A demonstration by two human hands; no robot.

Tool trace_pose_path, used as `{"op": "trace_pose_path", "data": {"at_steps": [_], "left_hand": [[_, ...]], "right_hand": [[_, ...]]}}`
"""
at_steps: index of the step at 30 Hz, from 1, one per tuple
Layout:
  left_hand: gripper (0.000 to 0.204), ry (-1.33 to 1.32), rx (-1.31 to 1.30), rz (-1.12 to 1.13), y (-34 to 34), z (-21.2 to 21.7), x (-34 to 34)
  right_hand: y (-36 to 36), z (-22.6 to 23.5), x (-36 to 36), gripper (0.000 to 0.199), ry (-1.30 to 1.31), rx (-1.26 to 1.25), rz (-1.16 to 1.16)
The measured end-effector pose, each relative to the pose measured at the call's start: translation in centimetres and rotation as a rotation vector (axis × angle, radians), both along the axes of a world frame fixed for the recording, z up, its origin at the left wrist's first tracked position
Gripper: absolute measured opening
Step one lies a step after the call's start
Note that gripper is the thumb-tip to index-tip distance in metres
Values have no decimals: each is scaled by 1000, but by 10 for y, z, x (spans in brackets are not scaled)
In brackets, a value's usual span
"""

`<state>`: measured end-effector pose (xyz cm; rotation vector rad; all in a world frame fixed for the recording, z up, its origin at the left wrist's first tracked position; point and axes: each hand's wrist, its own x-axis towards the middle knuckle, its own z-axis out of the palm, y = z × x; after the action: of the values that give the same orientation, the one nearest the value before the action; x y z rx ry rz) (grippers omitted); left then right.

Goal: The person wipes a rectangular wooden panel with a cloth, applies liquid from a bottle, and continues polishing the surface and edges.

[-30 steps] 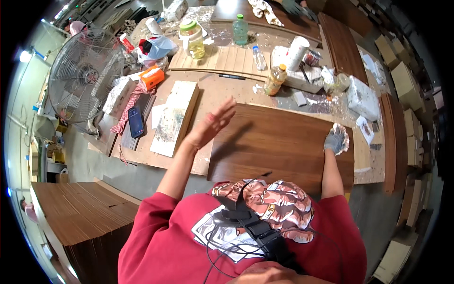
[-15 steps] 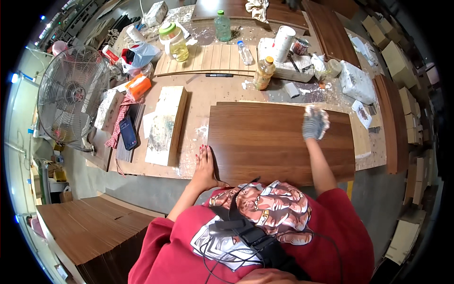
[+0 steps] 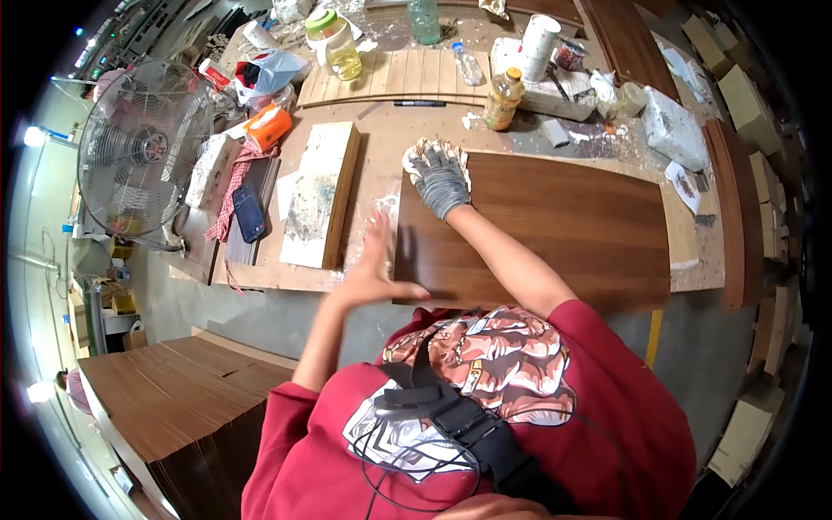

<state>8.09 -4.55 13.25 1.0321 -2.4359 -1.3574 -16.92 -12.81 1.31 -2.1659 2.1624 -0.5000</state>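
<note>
A dark brown wood-grain board [image 3: 563, 225] lies flat in front of me on the worktable. At its far left corner my right hand [image 3: 440, 184], in a grey knit glove, presses down a crumpled cream-and-brown rag [image 3: 421, 154]. The rag sticks out around the gloved fingers. My bare left hand [image 3: 371, 276] is at the board's left edge, slightly blurred, its fingers apart and the thumb reaching over the near left corner. Nothing shows in that hand; whether it touches the board I cannot tell.
Left of the board lies a paint-stained wooden block [image 3: 321, 195], then a phone [image 3: 248, 214] and a standing fan [image 3: 146, 147]. Beyond it stand a yellow-capped bottle [image 3: 503, 102], a green-lidded jug [image 3: 334, 48] and a white-wrapped block [image 3: 674, 130]. Stacked brown sheets [image 3: 182, 377] are at lower left.
My right hand has swept the rag leftward from the board's far right part to its far left corner. My left hand's thumb has spread out over the board. The whole view has shifted slightly.
</note>
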Motion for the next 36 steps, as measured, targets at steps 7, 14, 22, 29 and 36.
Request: {"op": "trace_pose_path", "data": {"at_steps": [7, 14, 22, 29, 36], "left_hand": [[153, 1370, 787, -676, -41, 164, 114], [143, 743, 1035, 25, -26, 39, 53], [50, -229, 895, 86, 24, -59, 57], [34, -292, 783, -89, 7, -56, 38], [33, -478, 681, -39, -19, -9, 0]], "right_hand": [[11, 2, -10, 56, 27, 29, -5], [34, 7, 0, 51, -65, -19, -22], [111, 21, 20, 72, 300, 107, -8], [184, 37, 54, 69, -98, 133, 283], [262, 49, -17, 68, 165, 366, -107]]}}
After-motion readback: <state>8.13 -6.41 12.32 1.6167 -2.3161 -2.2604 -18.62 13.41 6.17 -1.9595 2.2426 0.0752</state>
